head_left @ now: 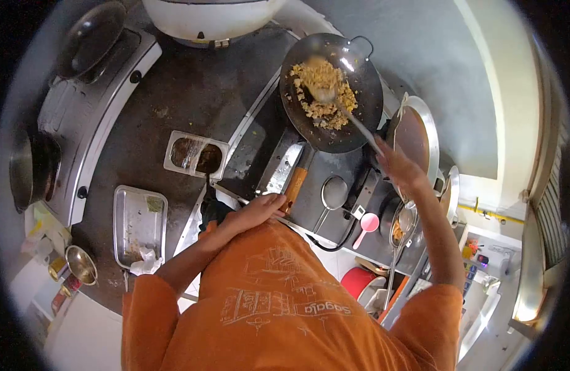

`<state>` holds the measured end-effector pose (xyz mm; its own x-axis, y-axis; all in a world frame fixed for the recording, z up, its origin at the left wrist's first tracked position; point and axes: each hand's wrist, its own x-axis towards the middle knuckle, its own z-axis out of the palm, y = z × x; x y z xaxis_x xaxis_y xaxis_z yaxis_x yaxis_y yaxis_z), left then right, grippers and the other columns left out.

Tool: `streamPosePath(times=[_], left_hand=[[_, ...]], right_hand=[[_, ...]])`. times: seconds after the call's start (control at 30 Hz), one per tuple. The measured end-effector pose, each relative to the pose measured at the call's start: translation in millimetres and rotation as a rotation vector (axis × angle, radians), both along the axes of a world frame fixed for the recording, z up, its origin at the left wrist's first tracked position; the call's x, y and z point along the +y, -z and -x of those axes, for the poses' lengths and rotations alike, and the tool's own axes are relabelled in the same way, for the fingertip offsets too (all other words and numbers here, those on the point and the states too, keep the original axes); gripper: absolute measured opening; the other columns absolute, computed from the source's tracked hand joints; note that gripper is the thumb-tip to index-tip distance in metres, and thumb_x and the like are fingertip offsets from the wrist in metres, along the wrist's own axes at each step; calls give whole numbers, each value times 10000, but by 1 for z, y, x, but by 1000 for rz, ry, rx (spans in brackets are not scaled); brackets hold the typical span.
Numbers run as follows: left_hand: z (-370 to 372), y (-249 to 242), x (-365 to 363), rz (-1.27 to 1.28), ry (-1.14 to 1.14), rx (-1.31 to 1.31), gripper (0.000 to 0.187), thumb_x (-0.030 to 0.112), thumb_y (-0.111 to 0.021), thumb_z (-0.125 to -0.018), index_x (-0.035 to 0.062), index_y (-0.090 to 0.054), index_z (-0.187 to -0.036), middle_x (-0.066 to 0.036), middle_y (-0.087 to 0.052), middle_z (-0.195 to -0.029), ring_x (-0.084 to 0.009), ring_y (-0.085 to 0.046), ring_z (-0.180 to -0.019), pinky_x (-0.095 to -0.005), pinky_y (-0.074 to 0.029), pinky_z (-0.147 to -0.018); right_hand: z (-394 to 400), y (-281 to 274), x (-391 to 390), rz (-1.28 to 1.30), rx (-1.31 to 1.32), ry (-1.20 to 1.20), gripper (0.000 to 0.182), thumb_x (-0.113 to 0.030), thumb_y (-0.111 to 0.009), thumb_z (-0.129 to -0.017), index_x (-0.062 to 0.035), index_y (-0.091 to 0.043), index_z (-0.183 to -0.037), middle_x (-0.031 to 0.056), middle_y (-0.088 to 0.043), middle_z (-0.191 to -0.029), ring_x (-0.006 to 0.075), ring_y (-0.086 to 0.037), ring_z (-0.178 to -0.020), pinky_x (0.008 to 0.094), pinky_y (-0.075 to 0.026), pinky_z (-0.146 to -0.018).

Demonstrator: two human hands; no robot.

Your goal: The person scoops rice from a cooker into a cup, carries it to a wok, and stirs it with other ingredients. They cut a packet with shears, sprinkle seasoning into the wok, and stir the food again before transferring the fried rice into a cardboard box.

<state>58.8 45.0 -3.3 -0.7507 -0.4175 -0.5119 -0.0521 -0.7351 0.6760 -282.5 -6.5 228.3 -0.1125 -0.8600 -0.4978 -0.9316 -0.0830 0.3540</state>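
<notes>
My right hand (399,168) is closed round the handle of a metal wok spatula (359,125). The spatula's head is down in a heap of fried rice (322,77) with browned bits, partly hidden by the food and blurred. The rice lies in a dark wok (365,117) on the stove. A wooden handle (297,181) runs from the wok toward my body. My left hand (260,210) is by the handle's near end, fingers stretched out and not wrapped round it. A small strainer (334,192) lies right of the handle.
A pink measuring spoon (370,222) lies near the strainer. Behind my right forearm stands a pot of brown liquid (412,139). Leftward are a metal container with dark contents (209,159), a steel tray (119,229) and a second stove (102,133). A large white pot (214,18) stands behind.
</notes>
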Motion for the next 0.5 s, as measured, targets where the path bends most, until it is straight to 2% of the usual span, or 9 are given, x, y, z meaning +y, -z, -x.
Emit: streamPosePath(times=[0.07,0.1,0.17,0.2,0.27,0.33,0.4,0.43,0.5], left_hand=[[12,5,-6,78,105,131,500,484,-463,-1015,28,-555,-1198,-55,-638,-1069,-155,-629,-961,-305,-514,-802],[17,7,-8,100,108,134,473,462,-477,-1015,33,-547,-1201,-44,-639,-1059,-137,-631,-942,-287,-518,-787],[21,12,-12,127,120,116,457,449,-483,-1016,36,-544,-1203,-42,-639,-1057,-133,-634,-929,-290,-520,-785],[23,13,-13,158,126,90,442,436,-488,-1016,39,-541,-1204,-39,-640,-1056,-128,-636,-916,-294,-523,-783],[27,3,-17,147,95,99,426,423,-531,-1000,41,-544,-1188,-47,-642,-1052,-130,-645,-881,-300,-533,-778],[41,-4,-19,-42,3,131,425,403,-594,-969,51,-536,-1201,-68,-646,-1067,-143,-657,-862,-301,-552,-719],[54,-10,-24,-153,-30,131,396,391,-624,-952,73,-534,-1170,-52,-641,-1013,-130,-646,-806,-292,-541,-655],[58,-11,-28,-268,-58,119,371,380,-653,-935,95,-532,-1139,-35,-635,-959,-118,-635,-750,-283,-531,-592],[61,-1,-28,-221,-47,119,335,368,-665,-928,116,-519,-1094,-6,-594,-880,-99,-591,-678,-272,-496,-533]], right_hand=[[-14,-25,-41,-89,-136,277,483,-267,-502,-989,-180,-416,-1456,240,-575,-1283,398,-586,-1164,443,-503,-942],[-15,-46,-47,-85,-132,282,483,-267,-502,-989,-180,-416,-1456,240,-575,-1283,398,-586,-1164,443,-503,-942],[-6,-85,-51,-184,-77,168,467,-257,-493,-996,-162,-420,-1448,234,-673,-1046,389,-664,-984,464,-522,-821],[17,-86,-40,-186,-70,168,467,-257,-493,-996,-162,-420,-1448,234,-673,-1046,389,-664,-984,464,-522,-821],[69,-58,-10,-131,-364,-302,440,-269,-476,-1004,-170,-441,-1431,198,-699,-899,398,-687,-819,480,-531,-727],[57,-29,-8,-98,-284,-210,417,-272,-452,-1018,-131,-457,-1410,173,-709,-903,380,-684,-750,476,-531,-694],[5,-25,-45,-239,61,23,405,-234,-458,-1013,-79,-465,-1387,181,-686,-1065,315,-686,-895,431,-541,-750],[6,-40,-57,-229,62,17,405,-234,-458,-1013,-79,-465,-1387,181,-686,-1065,315,-686,-895,431,-541,-750],[32,-76,-73,-98,177,-481,388,-197,-487,-981,-33,-518,-1330,201,-675,-1049,288,-676,-928,399,-542,-765]])
